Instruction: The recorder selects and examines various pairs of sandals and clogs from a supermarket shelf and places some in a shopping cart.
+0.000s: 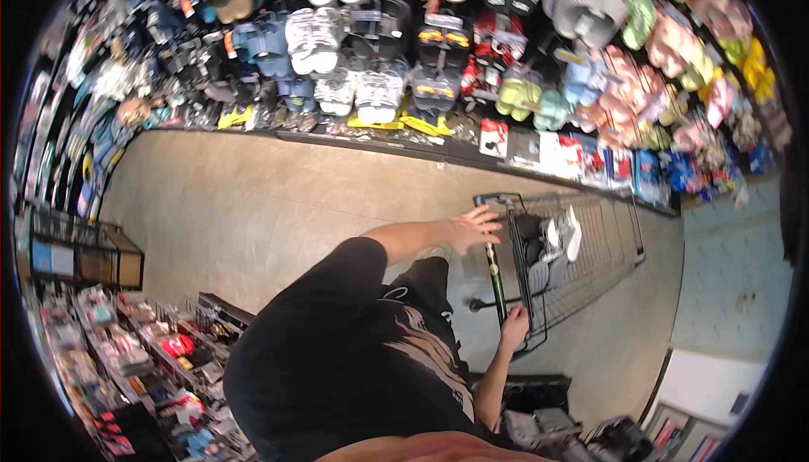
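In front of me stands a wire shopping cart [597,241] with a dark push handle [495,275]. My left hand [473,229] is at the handle's upper end, its fingers stretched and apart; whether the palm rests on the bar is unclear. Around the lower end of the handle my right hand [515,326] is closed. Inside the cart lie dark slippers [529,234], a pair of white shoes [572,234] and greyish-purple slippers [545,274].
A long display wall of slides, clogs and sandals [379,83] runs along a low black ledge [442,152]. Behind me are racks of folded packaged goods [126,348] and a wire-framed stand [88,253]. Beyond the cart is a pale wall [727,272]. Another rack [543,424] is at my right.
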The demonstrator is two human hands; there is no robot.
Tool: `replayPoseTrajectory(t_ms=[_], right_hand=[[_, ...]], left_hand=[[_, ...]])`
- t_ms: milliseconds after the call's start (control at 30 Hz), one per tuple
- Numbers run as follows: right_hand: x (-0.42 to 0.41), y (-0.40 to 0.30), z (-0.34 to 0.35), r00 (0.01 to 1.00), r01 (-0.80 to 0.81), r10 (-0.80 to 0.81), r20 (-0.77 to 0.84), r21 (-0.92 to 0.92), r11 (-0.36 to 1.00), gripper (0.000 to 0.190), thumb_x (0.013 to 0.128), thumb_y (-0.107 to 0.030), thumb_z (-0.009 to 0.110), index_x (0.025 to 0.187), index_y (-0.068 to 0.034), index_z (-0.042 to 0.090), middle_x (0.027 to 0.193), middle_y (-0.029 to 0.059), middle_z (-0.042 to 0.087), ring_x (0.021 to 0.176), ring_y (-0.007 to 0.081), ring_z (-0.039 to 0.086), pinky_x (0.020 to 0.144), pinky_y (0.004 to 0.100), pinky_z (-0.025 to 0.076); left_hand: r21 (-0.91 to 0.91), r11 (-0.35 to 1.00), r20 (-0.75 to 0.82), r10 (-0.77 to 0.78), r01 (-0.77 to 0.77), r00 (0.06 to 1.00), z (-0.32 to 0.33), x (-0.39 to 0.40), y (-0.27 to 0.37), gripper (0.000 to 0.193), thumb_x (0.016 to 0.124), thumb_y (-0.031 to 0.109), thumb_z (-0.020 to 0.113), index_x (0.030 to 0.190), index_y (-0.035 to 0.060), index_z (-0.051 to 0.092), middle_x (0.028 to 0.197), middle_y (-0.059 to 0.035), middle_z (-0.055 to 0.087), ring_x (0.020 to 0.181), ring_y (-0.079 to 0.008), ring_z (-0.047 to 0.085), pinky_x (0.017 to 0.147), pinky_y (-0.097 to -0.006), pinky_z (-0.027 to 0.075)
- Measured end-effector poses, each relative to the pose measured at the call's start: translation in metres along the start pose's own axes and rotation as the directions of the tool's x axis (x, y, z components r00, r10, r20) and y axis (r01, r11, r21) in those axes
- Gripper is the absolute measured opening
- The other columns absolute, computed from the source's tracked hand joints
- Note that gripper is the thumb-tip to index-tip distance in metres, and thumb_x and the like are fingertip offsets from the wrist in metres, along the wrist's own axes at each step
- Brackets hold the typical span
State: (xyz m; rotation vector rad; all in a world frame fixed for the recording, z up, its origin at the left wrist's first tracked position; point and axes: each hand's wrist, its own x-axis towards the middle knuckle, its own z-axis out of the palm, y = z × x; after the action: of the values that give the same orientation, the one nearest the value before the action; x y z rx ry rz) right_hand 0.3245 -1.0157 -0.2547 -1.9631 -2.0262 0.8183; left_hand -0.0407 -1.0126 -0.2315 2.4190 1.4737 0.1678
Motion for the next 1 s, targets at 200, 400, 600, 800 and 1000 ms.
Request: replayPoseTrajectory(t_ms=[200, 400, 600, 800, 1000], right_hand=[[0.000, -0.011, -0.004, 0.991, -0.118, 0.120, 0.052, -0.044, 0.992, 0.038, 0.099, -0.039, 0.052, 0.111, -0.006, 0.069, 0.108, 0.0231, 0.071, 0.101, 0.0440, 0.067, 0.084, 0.0534, 0.053], [-0.002, -0.014, 0.004, 0.975, -0.153, 0.190, -0.111, 0.281, 0.947, 0.028, 0.097, -0.034, 0.058, 0.102, -0.008, 0.069, 0.091, 0.0186, 0.073, 0.089, 0.0401, 0.070, 0.077, 0.0494, 0.054], [-0.034, -0.032, 0.005, 0.967, -0.142, 0.174, -0.184, 0.175, 0.974, 0.022, 0.094, -0.028, 0.063, 0.101, -0.007, 0.064, 0.095, 0.0167, 0.071, 0.087, 0.0373, 0.070, 0.075, 0.0487, 0.053], [-0.053, -0.042, 0.021, 0.967, -0.208, 0.226, -0.116, 0.151, 0.966, 0.018, 0.092, -0.024, 0.062, 0.104, -0.010, 0.063, 0.102, 0.0141, 0.070, 0.088, 0.0381, 0.069, 0.076, 0.0493, 0.053], [-0.069, -0.051, 0.041, 0.910, -0.307, 0.363, -0.202, 0.262, 0.915, 0.017, 0.093, -0.022, 0.065, 0.102, -0.007, 0.066, 0.087, 0.0114, 0.072, 0.078, 0.0272, 0.070, 0.073, 0.0404, 0.054]], left_hand=[[0.068, 0.997, 0.045, 0.022, -0.025, 0.999, -0.019, 0.003, 0.002, 0.106, 0.059, 0.034, 0.088, 0.153, 0.0171, 0.041, 0.154, -0.0196, 0.039, 0.146, -0.0444, 0.029, 0.122, -0.0645, 0.011], [0.039, 0.999, 0.232, -0.040, 0.032, 0.972, -0.029, 0.005, -0.001, 0.087, 0.070, 0.027, 0.081, 0.147, 0.0175, 0.042, 0.137, -0.0173, 0.047, 0.141, -0.0394, 0.033, 0.121, -0.0628, 0.013], [0.072, 0.997, 0.474, -0.068, 0.038, 0.878, -0.035, 0.016, 0.006, 0.077, 0.070, 0.026, 0.081, 0.139, 0.0172, 0.048, 0.126, -0.0143, 0.052, 0.133, -0.0376, 0.043, 0.119, -0.0619, 0.018], [-0.142, 0.990, 0.596, 0.081, 0.005, 0.799, -0.032, 0.016, -0.032, 0.052, 0.073, 0.025, 0.077, 0.122, 0.0168, 0.060, 0.105, -0.0122, 0.066, 0.111, -0.0360, 0.063, 0.098, -0.0536, 0.045], [-0.111, 0.986, 0.476, 0.164, -0.126, 0.864, -0.019, 0.000, -0.058, 0.021, 0.076, 0.021, 0.069, 0.092, 0.0084, 0.073, 0.090, -0.0157, 0.071, 0.093, -0.0367, 0.070, 0.079, -0.0501, 0.056]])
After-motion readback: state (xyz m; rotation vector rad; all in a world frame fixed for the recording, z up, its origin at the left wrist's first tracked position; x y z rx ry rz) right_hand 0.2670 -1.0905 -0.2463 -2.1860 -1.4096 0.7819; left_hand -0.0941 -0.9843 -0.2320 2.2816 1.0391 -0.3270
